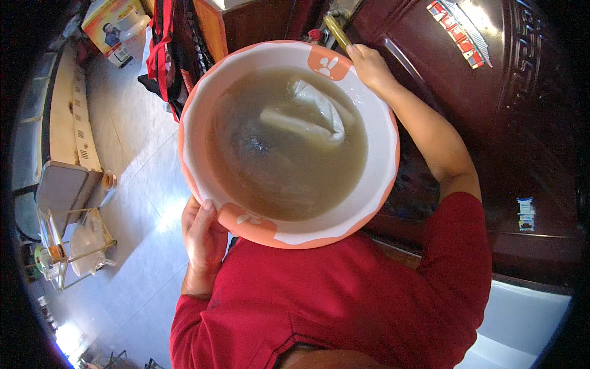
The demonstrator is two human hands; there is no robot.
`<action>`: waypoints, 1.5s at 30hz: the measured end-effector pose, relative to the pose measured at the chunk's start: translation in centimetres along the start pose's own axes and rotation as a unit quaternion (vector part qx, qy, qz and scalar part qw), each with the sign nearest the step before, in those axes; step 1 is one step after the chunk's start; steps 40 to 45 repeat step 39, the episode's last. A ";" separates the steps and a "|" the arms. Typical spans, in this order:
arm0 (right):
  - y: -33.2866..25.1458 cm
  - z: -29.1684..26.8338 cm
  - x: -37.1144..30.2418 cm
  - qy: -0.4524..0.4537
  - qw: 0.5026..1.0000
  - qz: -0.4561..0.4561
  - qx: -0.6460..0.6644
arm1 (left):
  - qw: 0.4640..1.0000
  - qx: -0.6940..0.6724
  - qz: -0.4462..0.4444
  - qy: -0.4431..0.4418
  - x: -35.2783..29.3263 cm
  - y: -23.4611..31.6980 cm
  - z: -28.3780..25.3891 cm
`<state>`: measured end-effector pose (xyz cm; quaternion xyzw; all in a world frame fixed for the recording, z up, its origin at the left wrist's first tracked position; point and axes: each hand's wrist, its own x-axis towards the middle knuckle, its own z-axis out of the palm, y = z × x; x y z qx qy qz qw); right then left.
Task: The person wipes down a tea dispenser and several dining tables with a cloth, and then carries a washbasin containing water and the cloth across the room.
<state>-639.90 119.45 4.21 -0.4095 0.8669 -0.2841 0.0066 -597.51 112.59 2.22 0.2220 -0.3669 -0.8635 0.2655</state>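
Observation:
A round white basin (382, 147) with an orange scalloped rim and white rabbit marks is held before my body. Murky brownish water (276, 172) fills much of it. In the water, towards the far right, lies a folded pale cloth (319, 104), partly under the surface. My left hand (204, 230) grips the basin's near-left rim, its thumb on top and its other fingers partly hidden below. Beyond the far-right rim, my right hand (372, 67) closes around a gold-coloured door handle (336, 31) on a dark red door (442, 104).
Bags with red straps (163, 55) hang just left of the basin. A yellow box (117, 31) stands at the far left. Pale floor tiles (138, 166) run along the left, where a wire rack (77, 246) holds a plastic bag. White steps or ledges (516, 313) show at lower right.

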 end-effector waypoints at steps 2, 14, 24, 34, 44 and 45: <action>-0.8 0.6 -0.1 -0.006 1.000 0.015 0.016 | 1.000 0.006 -0.011 0.009 -0.2 -0.1 -0.9; 1.5 2.3 1.4 0.021 0.998 0.019 0.051 | 0.990 0.102 -0.077 0.057 -0.1 -1.4 0.1; 6.2 0.5 0.4 -0.023 0.994 0.100 0.037 | 0.985 0.061 -0.160 -0.036 1.8 -5.8 1.9; 10.8 -1.4 -0.8 -0.018 0.994 0.109 -0.011 | 0.984 0.073 -0.162 -0.028 3.4 -8.8 4.4; 12.7 -1.0 -2.3 -0.002 0.988 0.150 -0.038 | 0.979 0.073 -0.191 -0.026 4.2 -9.9 3.9; 12.7 -1.0 -2.3 -0.002 0.988 0.150 -0.038 | 0.979 0.073 -0.191 -0.026 4.2 -9.9 3.9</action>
